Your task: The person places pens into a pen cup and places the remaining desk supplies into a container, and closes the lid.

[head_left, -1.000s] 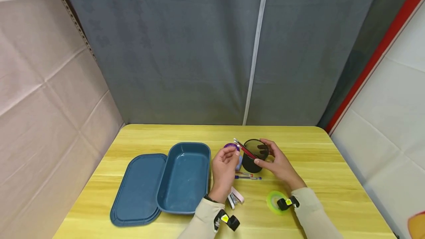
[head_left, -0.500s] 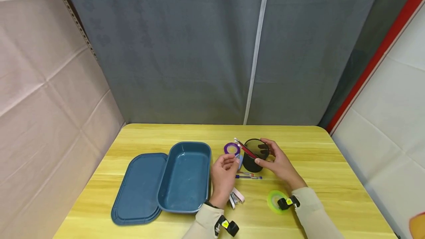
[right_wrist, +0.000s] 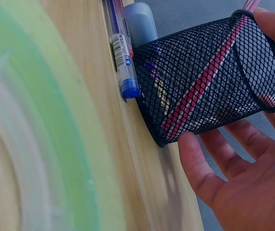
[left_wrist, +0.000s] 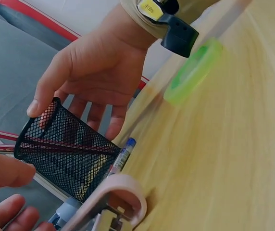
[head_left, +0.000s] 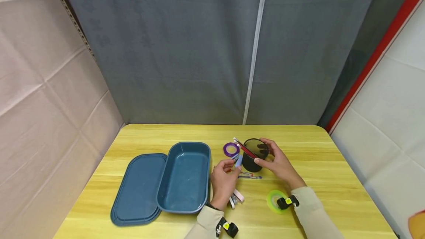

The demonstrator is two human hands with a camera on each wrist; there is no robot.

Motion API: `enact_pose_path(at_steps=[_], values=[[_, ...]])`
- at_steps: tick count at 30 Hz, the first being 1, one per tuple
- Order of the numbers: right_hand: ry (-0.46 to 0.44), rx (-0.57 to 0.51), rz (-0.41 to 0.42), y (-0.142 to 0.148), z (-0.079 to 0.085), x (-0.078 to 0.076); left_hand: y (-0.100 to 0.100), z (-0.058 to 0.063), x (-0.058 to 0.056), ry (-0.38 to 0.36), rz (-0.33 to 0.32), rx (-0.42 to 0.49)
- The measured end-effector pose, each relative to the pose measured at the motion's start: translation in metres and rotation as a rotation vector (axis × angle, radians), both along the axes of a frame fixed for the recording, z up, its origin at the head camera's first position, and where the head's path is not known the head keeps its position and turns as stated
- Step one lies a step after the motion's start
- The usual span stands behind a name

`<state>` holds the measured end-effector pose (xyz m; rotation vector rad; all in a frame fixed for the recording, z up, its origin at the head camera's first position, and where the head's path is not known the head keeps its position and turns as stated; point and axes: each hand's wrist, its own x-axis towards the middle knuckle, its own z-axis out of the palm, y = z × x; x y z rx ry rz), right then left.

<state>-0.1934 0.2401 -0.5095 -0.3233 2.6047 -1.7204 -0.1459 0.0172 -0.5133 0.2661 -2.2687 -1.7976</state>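
Observation:
My right hand (head_left: 282,165) holds the black mesh pen cup (head_left: 251,163), thumb at the rim and fingers along the far side. Two red-striped pencils (right_wrist: 207,72) with white tips lean in the cup. Left of it, my left hand (head_left: 224,183) hovers with loosely bent fingers and a gap between thumb and fingertips (left_wrist: 12,211); nothing shows in that gap. Just past those fingers is a light-blue rounded object (head_left: 238,160), its kind unclear. Several pens (head_left: 250,176) lie by the cup's base, one blue-capped (right_wrist: 123,62). A pink stapler (left_wrist: 120,187) lies near my left wrist.
A blue plastic box (head_left: 184,209) stands left of my left hand, with its lid (head_left: 137,191) beside it. A purple tape roll (head_left: 231,149) lies behind the hand. The green tape roll (head_left: 273,201) sits under my right wrist. A grey curtain (head_left: 186,65) hangs behind the table.
My left hand has drawn back from the pencil tips and come lower, toward the light-blue object, uncovering the purple tape roll. The right hand and cup stay put.

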Motion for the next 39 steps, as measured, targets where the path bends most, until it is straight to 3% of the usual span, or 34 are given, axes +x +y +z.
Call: enact_pose_path(at_steps=[4,13,26,39], values=[[0.002,0.002,-0.002,0.0,0.0,0.0,0.0,-0.004,0.0,-0.022,-0.02,-0.016],[0.002,0.001,0.004,-0.001,-0.002,-0.001,-0.002,-0.011,0.001,-0.055,-0.132,-0.104],[-0.003,0.019,-0.008,0.0,-0.001,-0.002,-0.009,-0.012,-0.001,-0.099,-0.305,-0.089],[-0.001,0.024,-0.005,-0.002,-0.002,-0.001,-0.018,-0.01,-0.002,-0.107,-0.376,-0.123]])
